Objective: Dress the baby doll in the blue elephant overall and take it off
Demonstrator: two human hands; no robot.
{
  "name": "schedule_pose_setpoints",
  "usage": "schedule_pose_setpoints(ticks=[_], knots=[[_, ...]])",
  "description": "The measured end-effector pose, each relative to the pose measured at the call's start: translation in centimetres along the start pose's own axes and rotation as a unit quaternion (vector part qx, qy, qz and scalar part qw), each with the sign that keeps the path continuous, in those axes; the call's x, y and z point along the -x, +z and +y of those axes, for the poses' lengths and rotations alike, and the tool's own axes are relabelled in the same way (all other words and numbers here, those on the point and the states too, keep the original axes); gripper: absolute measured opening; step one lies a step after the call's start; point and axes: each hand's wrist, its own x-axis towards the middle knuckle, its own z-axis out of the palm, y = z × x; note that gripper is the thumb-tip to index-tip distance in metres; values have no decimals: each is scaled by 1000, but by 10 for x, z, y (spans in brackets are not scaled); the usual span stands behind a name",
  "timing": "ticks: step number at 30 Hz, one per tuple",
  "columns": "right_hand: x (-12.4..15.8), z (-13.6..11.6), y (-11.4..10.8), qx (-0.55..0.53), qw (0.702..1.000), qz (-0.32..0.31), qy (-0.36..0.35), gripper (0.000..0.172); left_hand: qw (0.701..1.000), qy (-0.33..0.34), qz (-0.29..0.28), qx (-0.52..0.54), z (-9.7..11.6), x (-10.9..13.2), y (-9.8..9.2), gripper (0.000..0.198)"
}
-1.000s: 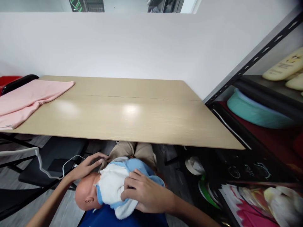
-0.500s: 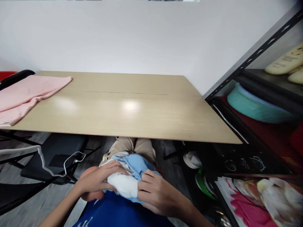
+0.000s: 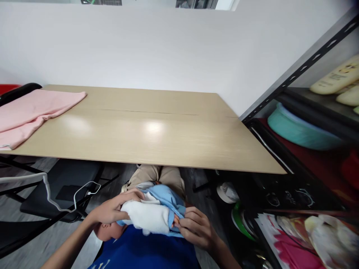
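Observation:
A baby doll (image 3: 105, 231) lies across my lap below the table edge, its bald head at the left. It wears a white and light blue garment (image 3: 153, 213). My left hand (image 3: 113, 210) is curled over the white fabric by the doll's head, gripping it. My right hand (image 3: 195, 227) pinches the blue edge of the garment at the right side of the doll. My blue shirt fills the bottom of the view.
A light wooden table (image 3: 157, 130) spans the middle, with a folded pink cloth (image 3: 30, 112) at its left end. A black metal shelf (image 3: 297, 123) with a teal round item stands right. A white cable (image 3: 50, 190) and black chair parts lie at the left floor.
My left hand moved from beside the doll's head onto the white fabric. My right hand slid off the doll's chest to the right and now pinches the blue edge.

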Motion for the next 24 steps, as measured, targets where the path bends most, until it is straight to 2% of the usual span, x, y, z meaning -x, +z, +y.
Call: schedule_pose_setpoints(ticks=[2, 5, 6, 9, 11, 13, 15, 16, 18, 19, 21, 24], knots=[[15, 9, 8, -2, 999, -38, 35, 29, 999, 20, 15, 23, -4, 3, -1, 35], [21, 21, 5, -44, 987, -84, 130, 17, 997, 53, 18, 48, -11, 7, -1, 37], [17, 24, 1, -77, 979, -93, 165, 23, 997, 66, 5, 46, -11, 7, 0, 41], [-11, 33, -11, -234, 935, -134, 230, 62, 994, 102, -37, 34, -4, 2, 1, 59], [-38, 41, -10, -334, 893, -153, 259, 70, 994, 87, -49, 49, 5, -3, 0, 68], [-65, 51, 1, -378, 858, -175, 301, 66, 998, 32, -15, 54, 12, -10, -3, 68], [-89, 63, 22, -366, 836, -232, 336, 58, 996, -54, 77, -11, 12, -17, -6, 63], [-99, 69, 35, -357, 831, -256, 342, 52, 983, -104, 133, -75, 9, -21, -7, 61], [-117, 83, 62, -346, 819, -297, 349, 44, 929, -210, 211, -219, -1, -29, -7, 61], [-124, 90, 75, -342, 812, -320, 349, 41, 899, -258, 216, -279, -6, -32, -7, 62], [-139, 101, 97, -333, 794, -378, 339, 34, 857, -329, 181, -354, -12, -36, -6, 61], [-159, 108, 123, -314, 759, -471, 321, 23, 832, -369, 136, -391, -8, -37, -1, 54]])
